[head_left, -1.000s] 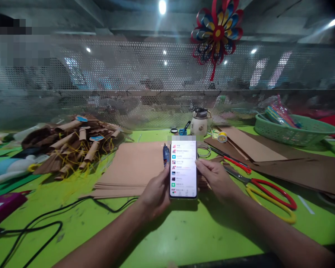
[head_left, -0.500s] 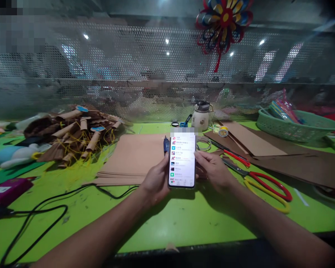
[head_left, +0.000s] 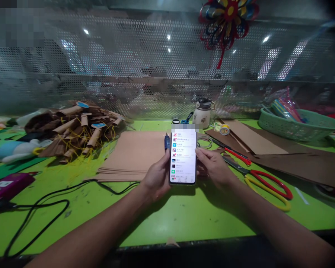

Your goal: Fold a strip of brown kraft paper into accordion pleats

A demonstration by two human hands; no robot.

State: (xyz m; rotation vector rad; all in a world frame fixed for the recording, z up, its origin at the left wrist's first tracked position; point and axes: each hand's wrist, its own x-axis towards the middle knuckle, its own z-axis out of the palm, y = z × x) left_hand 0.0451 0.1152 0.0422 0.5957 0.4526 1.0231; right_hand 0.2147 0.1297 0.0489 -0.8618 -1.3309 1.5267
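A phone (head_left: 183,158) with a lit screen showing a list is upright between my hands. My left hand (head_left: 158,178) is closed round its left edge. The fingers of my right hand (head_left: 212,163) are closed on its right edge. Behind the phone lies a stack of brown paper sheets (head_left: 134,152), with a dark blue pen-like tool (head_left: 166,142) at its right side. Scissors with red and yellow handles (head_left: 268,186) rest right of my right hand.
Rolled brown paper pieces with yellow string (head_left: 83,130) are heaped at left. A black cable (head_left: 44,193) crosses the left front. Back right hold a green basket (head_left: 301,126) and dark sheets (head_left: 315,160). A flask (head_left: 202,116) stands behind the phone.
The whole view has shifted slightly, with the table and wall a little higher in the picture. Both hands still hold the phone in the same way.
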